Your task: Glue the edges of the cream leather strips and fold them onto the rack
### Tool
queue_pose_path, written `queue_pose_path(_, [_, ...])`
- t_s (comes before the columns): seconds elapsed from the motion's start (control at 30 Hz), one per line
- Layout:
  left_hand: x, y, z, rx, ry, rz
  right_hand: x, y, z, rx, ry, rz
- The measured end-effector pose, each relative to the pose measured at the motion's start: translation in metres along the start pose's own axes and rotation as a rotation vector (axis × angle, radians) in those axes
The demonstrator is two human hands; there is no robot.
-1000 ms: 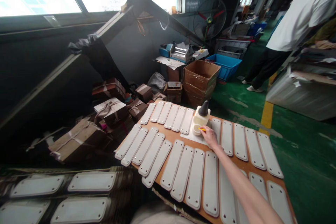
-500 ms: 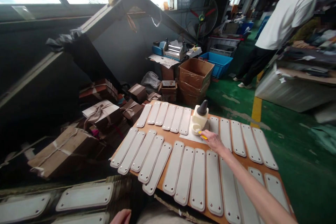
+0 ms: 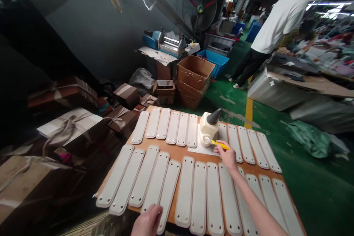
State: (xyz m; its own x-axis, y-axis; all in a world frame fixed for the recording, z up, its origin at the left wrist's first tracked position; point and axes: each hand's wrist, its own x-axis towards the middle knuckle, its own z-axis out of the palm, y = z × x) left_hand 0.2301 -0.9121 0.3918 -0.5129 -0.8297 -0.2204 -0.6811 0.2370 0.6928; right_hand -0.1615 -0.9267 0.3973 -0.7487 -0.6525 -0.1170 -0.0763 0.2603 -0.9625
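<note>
The left hand [image 3: 148,220] is now coming in over the near edge of the board [image 3: 174,151], fingers curling together at the end of a pale, stud-cornered strip [image 3: 156,180]; whether they are gripping it I cannot tell. Farther right, the yellow-handled tool [image 3: 223,146] is pointing into the round opening at the foot of the cream bottle [image 3: 208,125], the right hand [image 3: 229,158] pinching its handle closed-fingered, so strip and tool are both being attended

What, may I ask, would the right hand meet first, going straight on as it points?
Probably the pale bottle; the yellow tool in the right hand points at it, though depth is unclear.
</note>
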Motion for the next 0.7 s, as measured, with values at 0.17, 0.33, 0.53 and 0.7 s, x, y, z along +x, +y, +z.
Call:
queue_pose_path(0.17, [0.052,0.013,0.006,0.097,-0.106,0.094,-0.003,0.026,0.007,0.182,0.191,0.148])
queue_pose_path(0.33, [0.105,0.038,0.01,0.127,-0.13,0.203,-0.019,0.03,-0.015,0.376,0.292,0.288])
queue_pose_path(0.53, [0.163,0.054,0.029,0.229,-0.082,0.351,-0.005,0.027,-0.01,0.45,0.231,0.345])
queue_pose_path(0.7, [0.208,0.059,0.05,0.296,-0.043,0.467,-0.006,0.039,-0.015,0.445,0.286,0.371])
